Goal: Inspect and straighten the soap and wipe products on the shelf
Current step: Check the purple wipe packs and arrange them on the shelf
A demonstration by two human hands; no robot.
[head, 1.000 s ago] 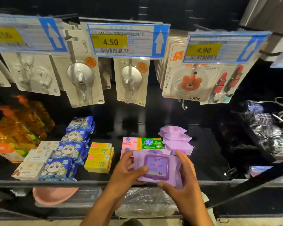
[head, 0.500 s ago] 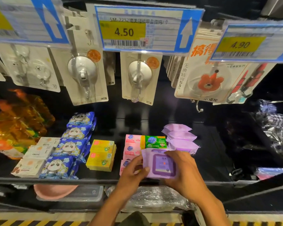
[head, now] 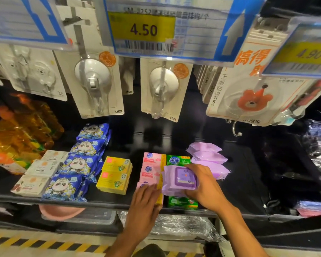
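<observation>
Purple wipe pack held over the soap rows

The right hand (head: 205,186) has its grip closed around the purple wipe pack (head: 180,180), above the green soap (head: 182,202); the left hand (head: 144,203) lies flat, fingers spread, on the pink soap (head: 149,170). Yellow boxes (head: 115,175) sit at 9 o'clock, more purple packs (head: 209,158) at 1 o'clock.

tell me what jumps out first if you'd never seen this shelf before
Probably the big yellow 4.50 price tag hanging at top centre, right above the carded suction hooks. Below it, the right hand grips a purple wipe pack over the green soap boxes, while the left hand rests on the pink soap boxes at the shelf's front edge. At left, a row of blue panda packs draws the eye.
</observation>
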